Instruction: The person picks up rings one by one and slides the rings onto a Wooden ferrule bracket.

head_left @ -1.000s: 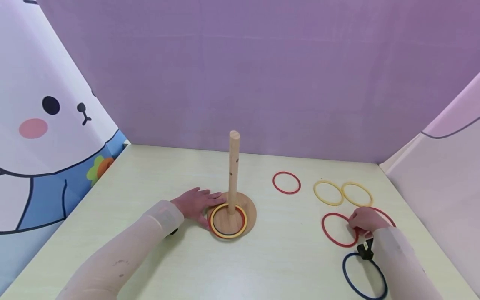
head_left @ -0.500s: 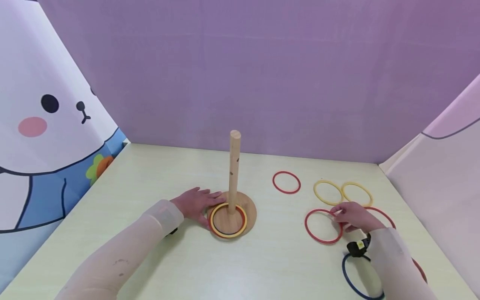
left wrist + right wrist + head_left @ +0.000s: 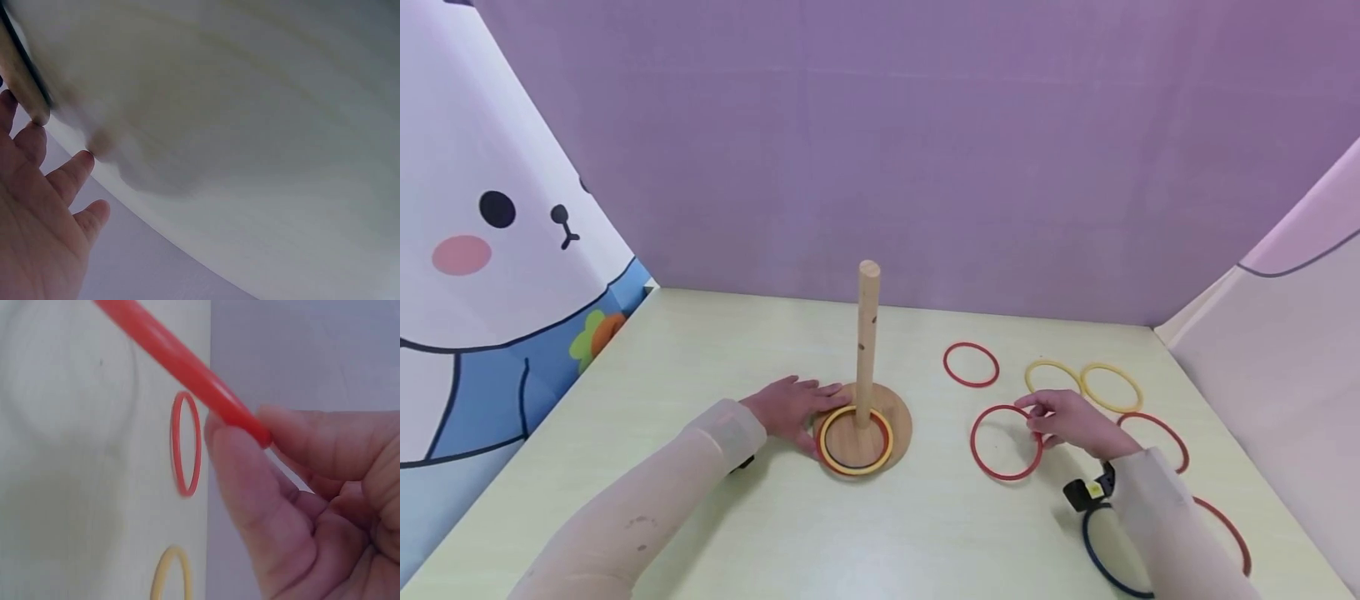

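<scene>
Ring of red (image 3: pixel 187 369) hangs above the table (image 3: pixel 737 342), right of the wooden stand (image 3: pixel 865 367), pinched at one edge by the right hand (image 3: pixel 1071 421), so a loose grip could let it swivel or drop, while the left hand (image 3: pixel 790 412), fingers spread, touches the stand's base (image 3: pixel 901 421).

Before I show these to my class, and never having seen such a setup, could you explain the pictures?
There's no machine: two bare hands are working. The large picture looks down from the person's head; the smaller two look out from each wrist. On the table, an upright wooden peg stands on a round base, with stacked rings around it. The left hand rests against the base. The right hand pinches a red ring. Loose about lie three more red rings, two yellow rings and one blue ring.
</scene>
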A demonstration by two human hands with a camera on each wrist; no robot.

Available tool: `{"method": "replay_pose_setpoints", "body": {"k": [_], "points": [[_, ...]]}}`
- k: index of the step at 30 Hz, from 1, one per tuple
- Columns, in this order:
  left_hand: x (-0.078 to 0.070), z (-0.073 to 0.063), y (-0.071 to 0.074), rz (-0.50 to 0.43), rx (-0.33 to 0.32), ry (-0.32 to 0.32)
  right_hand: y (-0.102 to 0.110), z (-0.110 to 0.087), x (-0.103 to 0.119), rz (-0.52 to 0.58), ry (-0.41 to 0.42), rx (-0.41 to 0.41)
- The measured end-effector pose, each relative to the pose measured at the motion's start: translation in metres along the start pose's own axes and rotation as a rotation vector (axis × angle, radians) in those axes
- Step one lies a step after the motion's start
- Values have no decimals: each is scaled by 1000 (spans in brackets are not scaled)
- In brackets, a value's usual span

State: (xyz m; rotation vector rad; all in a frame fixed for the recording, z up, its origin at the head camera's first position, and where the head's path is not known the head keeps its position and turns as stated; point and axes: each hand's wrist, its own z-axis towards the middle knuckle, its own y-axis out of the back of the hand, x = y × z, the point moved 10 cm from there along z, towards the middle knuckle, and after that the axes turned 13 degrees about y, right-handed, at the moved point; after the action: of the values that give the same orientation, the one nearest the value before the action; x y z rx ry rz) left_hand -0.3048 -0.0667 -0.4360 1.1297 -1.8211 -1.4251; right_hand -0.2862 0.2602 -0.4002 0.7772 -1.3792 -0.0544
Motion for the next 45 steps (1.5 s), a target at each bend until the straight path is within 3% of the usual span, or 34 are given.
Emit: {"method": "replay_pose_setpoints", "body": {"k": [11,15,26,37,45], "points": [[2,-2,0,13,-6,4,-7,9,40,10,117,-44],[1,-2,2,16,-10,4,-2,12,60,36,158,-110],[2,-1,0,11,1,9,11,19,105,227,198,-306],[1,0,-1,22,8,20,17,25,136,409,196,-384],[0,-1,-1,14,11,30,23,30,160,514,280,-437]]}}
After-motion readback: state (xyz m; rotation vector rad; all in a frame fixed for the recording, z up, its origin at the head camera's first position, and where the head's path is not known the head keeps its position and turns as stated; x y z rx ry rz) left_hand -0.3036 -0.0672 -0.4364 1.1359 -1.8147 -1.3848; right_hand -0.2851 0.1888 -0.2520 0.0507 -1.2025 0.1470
